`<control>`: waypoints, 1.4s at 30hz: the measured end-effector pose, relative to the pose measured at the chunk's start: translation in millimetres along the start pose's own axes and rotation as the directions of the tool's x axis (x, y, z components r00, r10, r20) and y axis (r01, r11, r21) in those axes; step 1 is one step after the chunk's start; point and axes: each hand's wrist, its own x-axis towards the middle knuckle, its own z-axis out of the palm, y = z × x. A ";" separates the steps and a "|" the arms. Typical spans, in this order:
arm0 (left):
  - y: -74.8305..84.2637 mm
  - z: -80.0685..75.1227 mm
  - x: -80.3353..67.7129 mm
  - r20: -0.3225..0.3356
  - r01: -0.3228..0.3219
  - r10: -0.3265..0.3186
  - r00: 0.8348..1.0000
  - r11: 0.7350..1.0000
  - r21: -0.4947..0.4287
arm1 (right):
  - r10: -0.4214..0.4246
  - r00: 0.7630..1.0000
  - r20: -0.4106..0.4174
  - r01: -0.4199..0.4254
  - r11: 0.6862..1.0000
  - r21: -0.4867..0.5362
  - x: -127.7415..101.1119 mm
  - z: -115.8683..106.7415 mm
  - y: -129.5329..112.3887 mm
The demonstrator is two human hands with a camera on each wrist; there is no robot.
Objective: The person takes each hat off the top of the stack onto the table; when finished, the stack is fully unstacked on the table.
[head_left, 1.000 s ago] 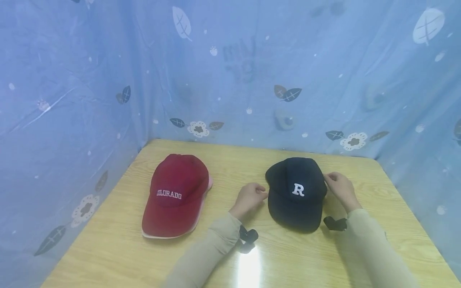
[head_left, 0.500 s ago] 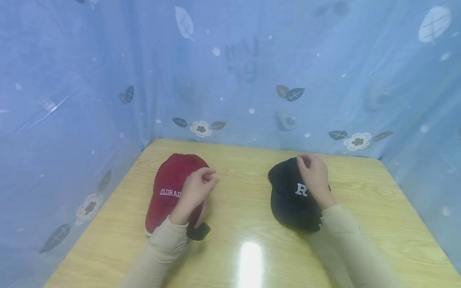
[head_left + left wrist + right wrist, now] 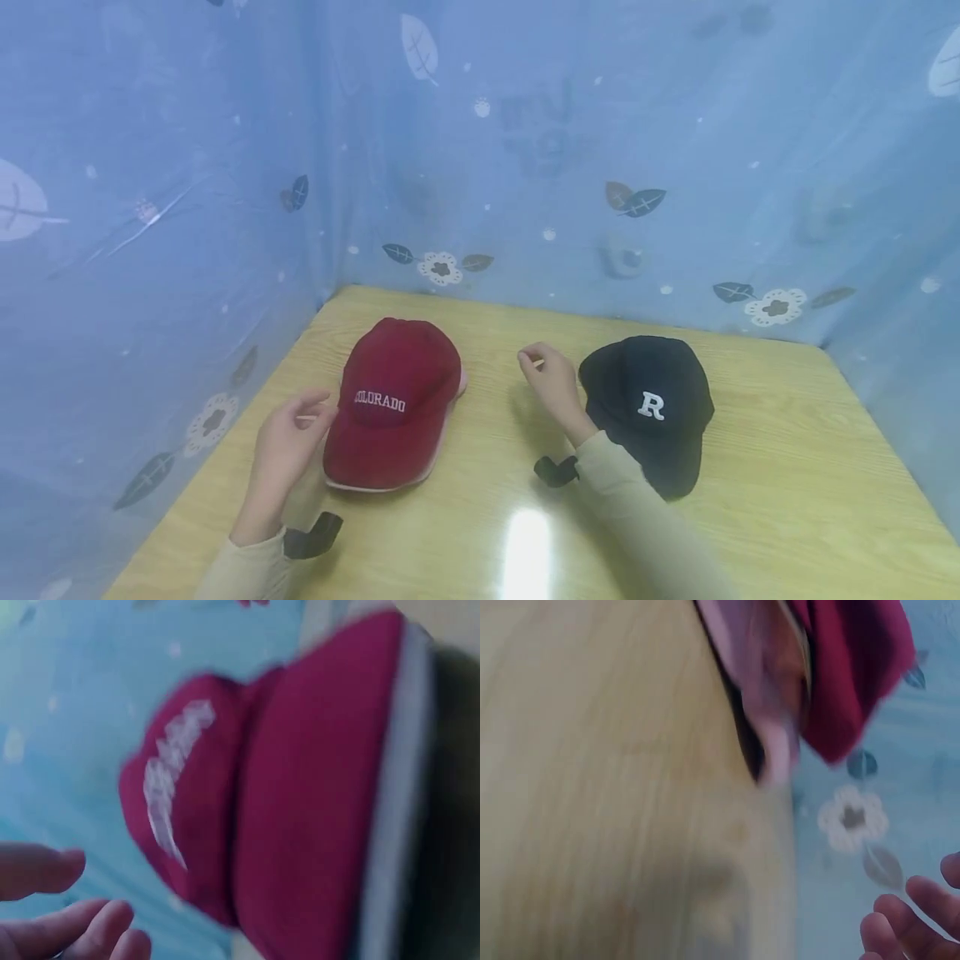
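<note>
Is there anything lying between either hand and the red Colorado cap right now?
Nothing visible. The left hand hovers just left of the red cap; the right hand is between it and the black cap, with only bare table separating.

A light wooden table with a pale yellow grain fills the lower part of the head view. A bright patch of glare from overhead light lies on the table's near edge. Blue printed sheeting hangs as a wall behind the table and wraps round the table's left and right sides, meeting in a fold above the table's far left corner. The sheeting carries white flowers, dark leaves and pale leaves.
</note>
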 end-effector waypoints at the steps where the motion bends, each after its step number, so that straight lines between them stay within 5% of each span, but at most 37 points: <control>1: -7.2 -2.4 -2.9 0.026 0.021 -0.021 0.999 1.000 -0.006 | 0.014 1.000 0.020 -0.014 1.000 0.020 0.3 7.0 -2.6; 10: -53.0 5.7 -15.0 0.192 0.190 -0.177 0.965 0.981 -0.048 | 0.087 0.967 0.241 -0.150 0.956 0.253 -2.2 58.4 -14.6; 19: -63.0 22.0 -15.4 0.219 0.280 -0.257 0.941 0.957 -0.081 | 0.173 0.945 0.278 -0.280 0.868 0.411 -1.3 83.1 -18.6; 29: -65.4 23.0 -15.5 0.243 0.303 -0.254 0.936 0.934 -0.188 | 0.179 0.945 0.272 -0.274 0.888 0.370 0.8 85.8 -26.0; 37: -57.9 19.6 -12.3 0.288 0.420 -0.319 0.903 0.796 -0.436 | 0.129 0.975 0.179 -0.187 0.915 0.358 5.6 77.0 -38.2; 42: -53.4 13.8 -6.8 0.272 0.377 -0.275 0.922 0.794 -0.477 | 0.075 0.991 0.111 -0.113 0.913 0.391 10.7 70.7 -48.8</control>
